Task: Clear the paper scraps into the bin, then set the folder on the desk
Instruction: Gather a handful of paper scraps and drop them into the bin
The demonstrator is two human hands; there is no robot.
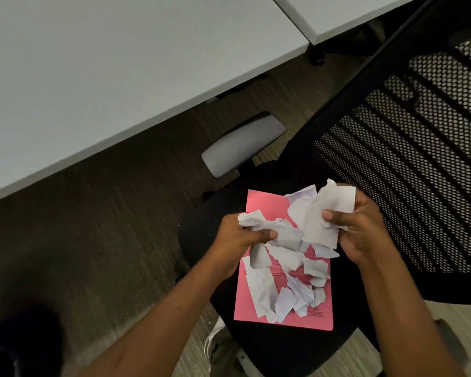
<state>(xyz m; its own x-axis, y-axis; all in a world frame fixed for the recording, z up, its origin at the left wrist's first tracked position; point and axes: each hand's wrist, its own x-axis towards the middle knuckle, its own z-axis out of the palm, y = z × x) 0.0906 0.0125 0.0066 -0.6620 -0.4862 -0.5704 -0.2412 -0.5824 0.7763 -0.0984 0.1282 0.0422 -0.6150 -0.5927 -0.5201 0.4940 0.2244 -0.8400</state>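
Both hands, the left hand (238, 235) and right hand (362, 227), clutched paper scraps (297, 235) above the pink folder (259, 208) on the chair seat (346, 317), so gathering seemed underway; next, the remaining bits needed collecting before binning.

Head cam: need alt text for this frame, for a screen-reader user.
Both hands, left hand and right hand, grip torn white paper scraps above a pink folder lying on a black office chair. A grey desk stands beyond. No bin is visible.
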